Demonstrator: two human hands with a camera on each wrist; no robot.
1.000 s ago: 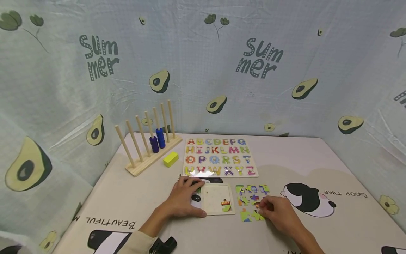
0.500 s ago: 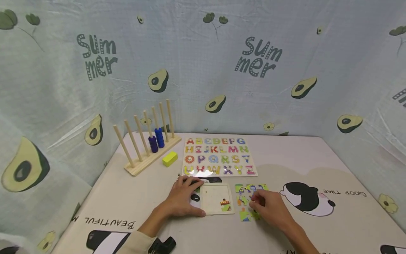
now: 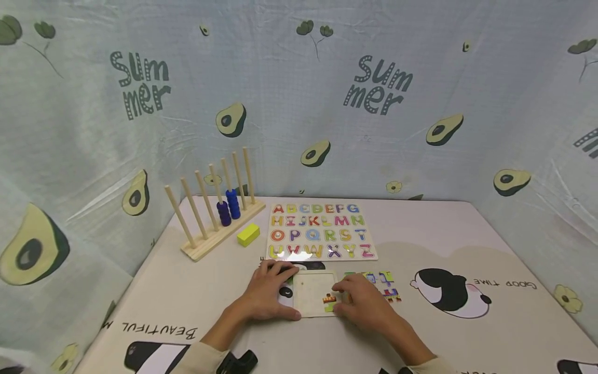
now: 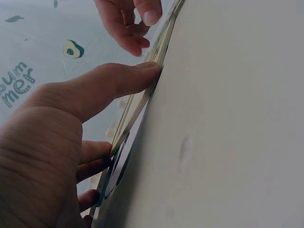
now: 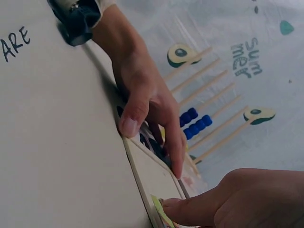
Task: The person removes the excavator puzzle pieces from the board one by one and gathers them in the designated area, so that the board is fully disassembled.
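A square wooden puzzle tray (image 3: 310, 291) lies on the table, with one green-and-red jigsaw piece (image 3: 329, 307) in its near right corner. My left hand (image 3: 268, 293) grips the tray's left side, the thumb at its near edge and the fingers toward the far edge. Over the tray's right side is my right hand (image 3: 364, 304), its index finger and thumb apart. In the right wrist view its thumb (image 5: 172, 209) touches or lies close against a yellow-green piece (image 5: 162, 213). I cannot tell whether a piece is between the fingers. Loose jigsaw pieces (image 3: 386, 278) lie beyond that hand, partly hidden.
An alphabet board (image 3: 322, 232) lies behind the tray. At the back left stands a wooden peg rack (image 3: 219, 234) with purple and blue beads on two pegs, a yellow block (image 3: 248, 235) near it. A patterned curtain (image 3: 280, 67) rises behind the table.
My right hand has moved left from the loose pieces to the tray's right side, uncovering the pieces at the right. The left hand keeps its place on the tray.
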